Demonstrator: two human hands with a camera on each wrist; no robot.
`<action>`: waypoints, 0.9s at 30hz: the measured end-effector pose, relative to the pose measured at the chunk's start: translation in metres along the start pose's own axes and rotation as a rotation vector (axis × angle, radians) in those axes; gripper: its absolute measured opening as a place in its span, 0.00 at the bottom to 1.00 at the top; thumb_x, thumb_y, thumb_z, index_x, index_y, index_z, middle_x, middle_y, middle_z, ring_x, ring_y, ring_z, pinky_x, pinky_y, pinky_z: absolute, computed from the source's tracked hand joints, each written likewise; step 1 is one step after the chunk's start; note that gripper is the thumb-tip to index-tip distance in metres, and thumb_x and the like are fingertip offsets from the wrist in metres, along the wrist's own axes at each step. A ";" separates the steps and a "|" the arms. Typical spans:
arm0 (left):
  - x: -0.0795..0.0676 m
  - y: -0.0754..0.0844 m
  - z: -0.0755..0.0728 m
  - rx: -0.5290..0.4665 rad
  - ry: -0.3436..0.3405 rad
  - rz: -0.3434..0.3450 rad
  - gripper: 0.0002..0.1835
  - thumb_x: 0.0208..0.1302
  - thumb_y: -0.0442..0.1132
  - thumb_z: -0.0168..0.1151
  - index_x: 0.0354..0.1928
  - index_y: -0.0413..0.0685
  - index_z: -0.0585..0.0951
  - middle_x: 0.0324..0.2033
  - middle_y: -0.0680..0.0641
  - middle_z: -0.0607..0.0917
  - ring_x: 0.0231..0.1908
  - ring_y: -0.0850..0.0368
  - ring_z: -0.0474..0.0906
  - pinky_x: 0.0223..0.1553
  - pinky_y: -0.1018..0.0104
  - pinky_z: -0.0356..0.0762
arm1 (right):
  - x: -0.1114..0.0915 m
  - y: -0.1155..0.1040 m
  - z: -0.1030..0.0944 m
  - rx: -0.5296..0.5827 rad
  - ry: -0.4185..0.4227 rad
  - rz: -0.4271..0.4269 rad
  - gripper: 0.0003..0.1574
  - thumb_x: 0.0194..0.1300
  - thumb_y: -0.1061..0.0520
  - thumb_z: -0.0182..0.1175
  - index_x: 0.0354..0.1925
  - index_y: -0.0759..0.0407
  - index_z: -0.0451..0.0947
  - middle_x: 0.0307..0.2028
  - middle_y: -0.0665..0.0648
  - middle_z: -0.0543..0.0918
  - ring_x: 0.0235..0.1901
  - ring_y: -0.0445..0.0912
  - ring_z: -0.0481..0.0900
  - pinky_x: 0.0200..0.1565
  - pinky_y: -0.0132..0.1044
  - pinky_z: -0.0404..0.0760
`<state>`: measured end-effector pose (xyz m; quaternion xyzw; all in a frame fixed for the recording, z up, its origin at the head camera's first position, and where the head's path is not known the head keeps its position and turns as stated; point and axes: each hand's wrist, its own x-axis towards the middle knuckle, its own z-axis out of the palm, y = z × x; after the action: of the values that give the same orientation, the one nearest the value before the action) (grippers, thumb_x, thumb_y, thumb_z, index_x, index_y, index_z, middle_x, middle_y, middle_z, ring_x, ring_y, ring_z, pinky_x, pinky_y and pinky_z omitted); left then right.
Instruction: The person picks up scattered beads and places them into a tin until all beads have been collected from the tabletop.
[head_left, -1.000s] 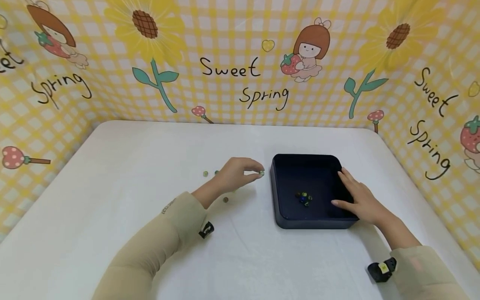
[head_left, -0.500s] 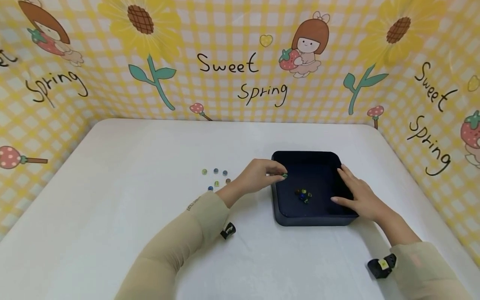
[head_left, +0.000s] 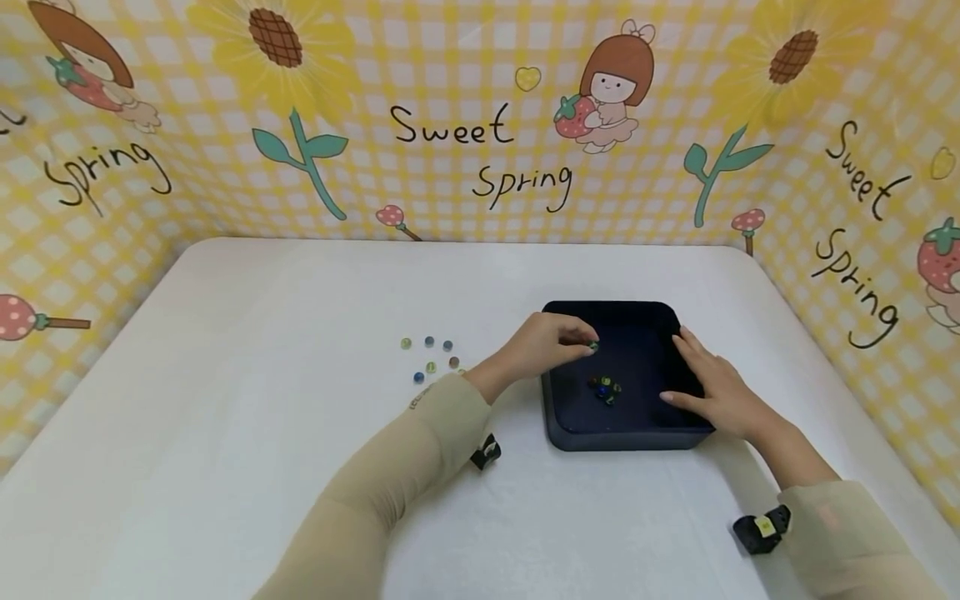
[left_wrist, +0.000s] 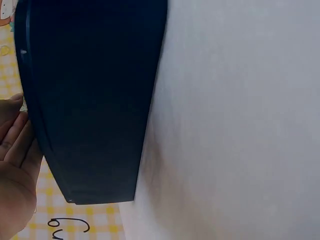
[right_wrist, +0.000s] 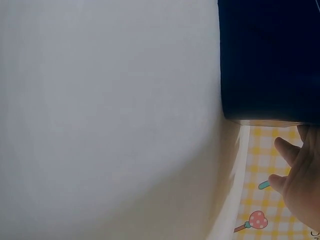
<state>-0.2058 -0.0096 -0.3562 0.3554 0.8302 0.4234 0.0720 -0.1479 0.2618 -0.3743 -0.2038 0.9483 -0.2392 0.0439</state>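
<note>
Left hand (head_left: 546,346) out over the near-left part of a dark blue tray (head_left: 570,429), fingertips pinched on a small green marble (head_left: 593,345) held just above the tray's floor. Below and a little to the right of that pinch, a small cluster of marbles (head_left: 605,388) lying on the bottom of the tray, between the two hands. Right hand (head_left: 712,385) laid on the tray's right rim, fingers straight and relaxed, grasping nothing, palm and fingers touching the edge. Behind the left wrist, to its left, a loose scatter of marbles (head_left: 431,358) on the white table (head_left: 262,333), well apart from the tray. Beige sleeves on both forearms, a small black device at each wrist. Seen from the left wrist: the tray's dark outer wall (left_wrist: 95,100) filling the upper left, with part of the hand at the left edge. Seen from the right wrist: the tray's corner (right_wrist: 270,60) at upper right, fingers of the right hand (right_wrist: 300,185) just below it. Beyond both hands, a yellow checked backdrop (head_left: 480,125) with sunflowers and the words "Sweet Spring".
</note>
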 end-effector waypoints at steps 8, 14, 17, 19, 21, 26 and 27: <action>0.014 -0.001 0.006 0.040 -0.064 -0.017 0.12 0.55 0.39 0.58 0.42 0.48 0.78 0.37 0.55 0.80 0.37 0.70 0.74 0.35 0.82 0.70 | -0.001 -0.001 -0.002 0.001 0.002 0.003 0.51 0.59 0.45 0.53 0.65 0.64 0.36 0.64 0.65 0.36 0.62 0.60 0.37 0.55 0.61 0.37; 0.023 0.003 0.009 0.060 -0.083 0.005 0.11 0.55 0.40 0.58 0.41 0.46 0.79 0.35 0.55 0.80 0.35 0.71 0.74 0.32 0.83 0.70 | -0.001 -0.001 -0.003 0.003 -0.002 0.010 0.51 0.59 0.45 0.53 0.65 0.65 0.36 0.64 0.64 0.35 0.62 0.60 0.37 0.55 0.62 0.37; 0.027 0.005 0.012 0.066 -0.106 0.012 0.11 0.55 0.39 0.58 0.41 0.46 0.79 0.35 0.55 0.81 0.35 0.71 0.74 0.32 0.83 0.70 | -0.002 -0.001 -0.002 0.001 -0.002 0.010 0.51 0.59 0.45 0.53 0.65 0.64 0.35 0.64 0.64 0.35 0.62 0.61 0.37 0.55 0.62 0.37; 0.030 0.007 0.014 0.070 -0.122 0.019 0.11 0.55 0.38 0.58 0.41 0.45 0.79 0.35 0.54 0.81 0.35 0.71 0.74 0.33 0.84 0.69 | -0.003 -0.001 -0.002 -0.001 -0.003 0.011 0.51 0.59 0.46 0.53 0.65 0.64 0.35 0.64 0.65 0.35 0.62 0.61 0.37 0.55 0.62 0.37; 0.033 0.007 0.017 0.068 -0.141 0.017 0.11 0.55 0.37 0.58 0.41 0.44 0.79 0.35 0.54 0.80 0.35 0.71 0.74 0.33 0.85 0.69 | -0.003 0.000 -0.001 0.000 -0.001 0.009 0.50 0.59 0.46 0.53 0.65 0.64 0.35 0.65 0.64 0.35 0.62 0.61 0.37 0.54 0.62 0.37; 0.039 0.007 0.022 0.097 -0.187 0.004 0.10 0.56 0.35 0.57 0.41 0.45 0.79 0.34 0.54 0.80 0.34 0.70 0.73 0.34 0.85 0.68 | -0.001 0.001 0.000 0.005 0.001 0.002 0.50 0.59 0.46 0.53 0.65 0.64 0.35 0.65 0.63 0.35 0.61 0.62 0.37 0.54 0.63 0.37; 0.040 0.006 0.023 0.120 -0.194 0.003 0.10 0.56 0.35 0.57 0.41 0.46 0.79 0.35 0.54 0.80 0.34 0.70 0.73 0.34 0.85 0.68 | -0.001 0.001 0.000 0.005 0.001 0.001 0.50 0.59 0.46 0.53 0.65 0.64 0.35 0.65 0.63 0.35 0.61 0.62 0.37 0.54 0.63 0.37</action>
<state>-0.2224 0.0338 -0.3587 0.3997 0.8427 0.3365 0.1297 -0.1472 0.2630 -0.3751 -0.2031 0.9478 -0.2418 0.0439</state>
